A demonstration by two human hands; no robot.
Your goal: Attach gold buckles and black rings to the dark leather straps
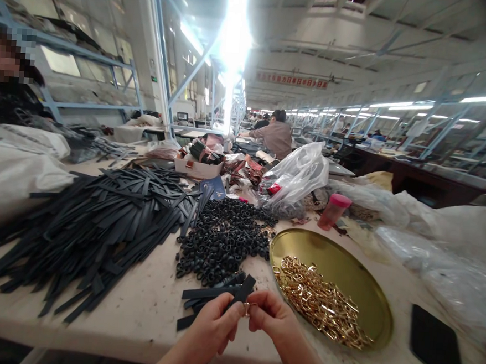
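At the bench's near edge, two hands meet over one dark strip and a small metal piece

Close to the front of the bench (143, 305), the left hand (216, 323) is closed, pinching a dark strip (245, 287) under its thumb, with the strip's flat end jutting up past the fingers. The right hand (274, 315) is closed too, thumb and fingertips pinching a small metal piece (247, 310) right beside the left thumb. Brought together like this, the hands probably steady each other, and the fingertip hold suits something so slight. Whether the metal is threaded on the strip, I can't tell.

The supplies seem laid out for short reaches: a heap of dark strips (111, 222) to the left, black loops (226, 236) straight ahead, and gold metal pieces (321, 307) to the right, in a round tray (347, 267) whose rim likely keeps them from scattering. A few loose strips (206, 293) lie just beside the left hand, perhaps set apart for easy picking.

As for looks, the held strip is matt, near black, flat and straight-edged; the metal piece glints pinkish gold, mostly hidden by fingers. The loops are small, rounded and dull, while the tray's pieces shine brightly in a tangle.
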